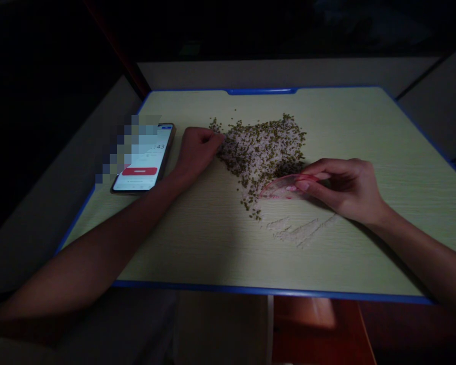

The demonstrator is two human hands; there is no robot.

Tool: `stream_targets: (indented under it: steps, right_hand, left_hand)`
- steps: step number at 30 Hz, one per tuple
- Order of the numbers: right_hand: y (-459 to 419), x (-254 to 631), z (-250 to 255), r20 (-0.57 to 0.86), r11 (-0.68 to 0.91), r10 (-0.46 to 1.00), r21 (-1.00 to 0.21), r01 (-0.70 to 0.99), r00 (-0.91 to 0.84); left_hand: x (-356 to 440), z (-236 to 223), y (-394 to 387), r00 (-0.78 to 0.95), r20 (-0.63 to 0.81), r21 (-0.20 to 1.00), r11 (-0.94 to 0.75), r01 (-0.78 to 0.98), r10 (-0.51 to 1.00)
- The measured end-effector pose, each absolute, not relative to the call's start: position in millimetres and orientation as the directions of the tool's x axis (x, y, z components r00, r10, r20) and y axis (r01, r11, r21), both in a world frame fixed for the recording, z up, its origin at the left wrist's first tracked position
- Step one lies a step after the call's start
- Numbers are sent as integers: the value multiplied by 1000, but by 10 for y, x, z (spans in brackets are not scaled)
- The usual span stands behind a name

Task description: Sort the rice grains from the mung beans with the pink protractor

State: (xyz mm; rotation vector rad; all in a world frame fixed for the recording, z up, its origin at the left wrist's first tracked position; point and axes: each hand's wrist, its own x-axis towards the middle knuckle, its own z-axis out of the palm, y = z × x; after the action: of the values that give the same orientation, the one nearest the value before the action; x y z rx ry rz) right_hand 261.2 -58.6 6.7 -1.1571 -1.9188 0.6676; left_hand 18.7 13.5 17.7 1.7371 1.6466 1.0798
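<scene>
A spread-out pile of green beans mixed with pale grains [264,147] lies on the table [197,243]. My right hand [345,187] pinches a pink see-through protractor [275,188] between thumb and fingers, at the near right side of the pile. Its straight edge faces me. Streaks of whitish powder [300,230] mark the tabletop just in front of it. At the pile's left edge, my left hand [199,147] is closed, with its fingertips down by the beans. What those fingers hold, if anything, is hidden.
Left of my left hand lies a phone [140,165] with its screen lit and partly blurred out. The table has a blue rim [228,288]. A few loose beans are scattered behind the pile. Below the front edge is a reddish-brown surface [319,329].
</scene>
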Motion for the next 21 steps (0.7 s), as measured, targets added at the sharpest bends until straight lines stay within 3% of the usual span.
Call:
stream_targets:
  steps: [21]
  right_hand:
    - [-554, 2569, 93, 355, 484, 870, -750, 450, -342]
  left_hand:
    - [185, 162, 149, -64, 198, 814, -128, 566, 978]
